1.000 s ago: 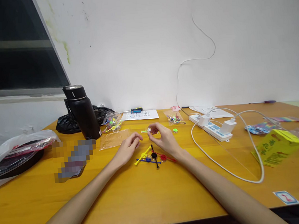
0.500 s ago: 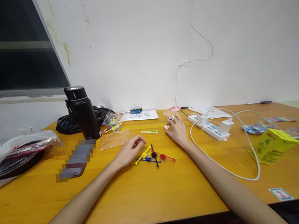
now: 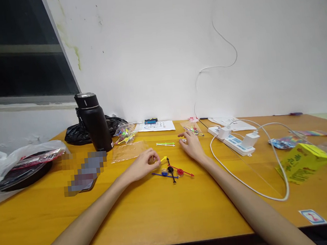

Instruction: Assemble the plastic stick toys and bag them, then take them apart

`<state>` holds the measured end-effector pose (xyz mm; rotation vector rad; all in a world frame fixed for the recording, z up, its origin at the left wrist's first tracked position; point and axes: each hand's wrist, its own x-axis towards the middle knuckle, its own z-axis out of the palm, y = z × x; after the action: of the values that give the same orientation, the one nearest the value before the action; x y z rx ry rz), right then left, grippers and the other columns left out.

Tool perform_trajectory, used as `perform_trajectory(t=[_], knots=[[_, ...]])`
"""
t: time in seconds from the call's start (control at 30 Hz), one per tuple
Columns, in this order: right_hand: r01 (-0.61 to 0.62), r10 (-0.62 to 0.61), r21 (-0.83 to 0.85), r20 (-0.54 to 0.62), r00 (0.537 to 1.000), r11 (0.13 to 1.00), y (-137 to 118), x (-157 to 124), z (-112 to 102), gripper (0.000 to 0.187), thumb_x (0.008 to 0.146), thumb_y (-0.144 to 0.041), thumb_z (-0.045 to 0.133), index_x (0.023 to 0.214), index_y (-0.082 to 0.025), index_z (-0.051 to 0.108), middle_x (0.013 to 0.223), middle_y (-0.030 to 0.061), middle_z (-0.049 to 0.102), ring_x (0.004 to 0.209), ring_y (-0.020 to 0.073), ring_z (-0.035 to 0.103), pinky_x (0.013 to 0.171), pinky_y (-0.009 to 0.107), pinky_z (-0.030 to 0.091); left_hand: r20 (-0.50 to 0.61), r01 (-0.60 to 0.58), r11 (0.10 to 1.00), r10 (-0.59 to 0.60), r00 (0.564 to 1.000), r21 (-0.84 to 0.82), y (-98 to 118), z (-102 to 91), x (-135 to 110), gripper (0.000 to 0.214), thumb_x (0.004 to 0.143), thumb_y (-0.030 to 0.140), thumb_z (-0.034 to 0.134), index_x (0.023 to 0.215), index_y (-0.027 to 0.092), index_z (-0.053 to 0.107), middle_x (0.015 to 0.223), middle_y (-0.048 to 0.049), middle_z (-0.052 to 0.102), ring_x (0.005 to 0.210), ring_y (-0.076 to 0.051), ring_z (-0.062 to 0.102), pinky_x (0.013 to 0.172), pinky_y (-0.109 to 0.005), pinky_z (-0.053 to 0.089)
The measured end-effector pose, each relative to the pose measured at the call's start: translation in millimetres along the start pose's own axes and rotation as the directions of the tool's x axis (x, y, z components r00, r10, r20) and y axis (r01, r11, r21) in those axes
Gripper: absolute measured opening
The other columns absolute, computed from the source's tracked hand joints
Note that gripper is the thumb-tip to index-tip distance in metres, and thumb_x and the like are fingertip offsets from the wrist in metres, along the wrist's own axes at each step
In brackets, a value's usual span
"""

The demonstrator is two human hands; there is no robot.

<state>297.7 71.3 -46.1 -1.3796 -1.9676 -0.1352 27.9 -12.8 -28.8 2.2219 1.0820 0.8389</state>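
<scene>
My left hand (image 3: 143, 165) rests on the wooden table (image 3: 159, 213) with its fingers pinched on the yellow plastic stick (image 3: 163, 159). Beside it lie a blue stick (image 3: 163, 174), a black stick (image 3: 170, 170) and a red stick (image 3: 182, 170), crossed in a small pile. My right hand (image 3: 191, 144) lies farther back with fingers loosely spread, its fingertips at a small white piece (image 3: 184, 139). A light green stick (image 3: 165, 144) lies between the hands, farther back.
A black bottle (image 3: 94, 121) stands at the back left by a black bag (image 3: 76, 135) and clear bags of coloured parts (image 3: 124, 134). A power strip (image 3: 232, 139) with white cables, a yellow box (image 3: 304, 161), a screwdriver (image 3: 151, 121) and papers (image 3: 156, 126) lie around.
My right hand went from near the left hand back and right to the white piece. My left hand slid right and closed on the yellow stick.
</scene>
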Motion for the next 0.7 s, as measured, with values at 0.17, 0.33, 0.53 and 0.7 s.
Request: perform_trajectory(t=[0.17,0.33,0.53,0.7], knots=[[0.066,-0.056,0.229,-0.050,0.997,0.971,-18,1,-8,0.020,0.095,-0.025,0.048,0.100,-0.019,0.066,0.104,0.0090,0.065,0.103,0.0246,0.059,0.096,0.040,0.043,-0.170,0.034,0.976,-0.072,0.983,-0.217,-8,-3.1,8,0.023,0.091,0.040,0.059,0.089,0.018,0.064,0.082,-0.0004,0.055,0.073,-0.015,0.046,0.068,-0.027,0.034],[-0.025,-0.111,0.638,0.171,0.979,0.769,-58,-7,-19,0.027,0.101,-0.037,0.046,0.115,-0.021,0.062,0.088,0.0046,0.069,0.080,0.0186,0.066,0.080,0.035,0.051,-0.264,0.096,0.842,-0.272,0.925,-0.530,-3,-7.8,12,0.032,0.084,0.049,0.068,0.094,0.019,0.065,0.080,0.0004,0.057,0.074,-0.015,0.048,0.064,-0.024,0.034],[-0.276,-0.244,0.859,0.406,0.881,0.432,-103,-26,-12,0.046,0.095,-0.044,0.060,0.134,-0.024,0.048,0.093,0.0054,0.073,0.082,0.0190,0.073,0.077,0.035,0.056,-0.231,0.137,0.767,-0.350,0.908,-0.627,3,-5.1,8,0.030,0.082,0.048,0.072,0.095,0.021,0.067,0.100,-0.0017,0.062,0.085,-0.015,0.053,0.066,-0.021,0.039],[-0.315,-0.194,0.877,0.402,0.895,0.363,-108,-28,-4,0.049,0.090,-0.042,0.068,0.129,-0.021,0.049,0.078,0.0010,0.071,0.073,0.0163,0.068,0.073,0.030,0.051,-0.225,0.071,0.756,-0.282,0.932,-0.651,2,-0.8,9,0.028,0.081,0.046,0.075,0.091,0.021,0.066,0.084,0.0004,0.058,0.068,-0.011,0.051,0.060,-0.021,0.039]])
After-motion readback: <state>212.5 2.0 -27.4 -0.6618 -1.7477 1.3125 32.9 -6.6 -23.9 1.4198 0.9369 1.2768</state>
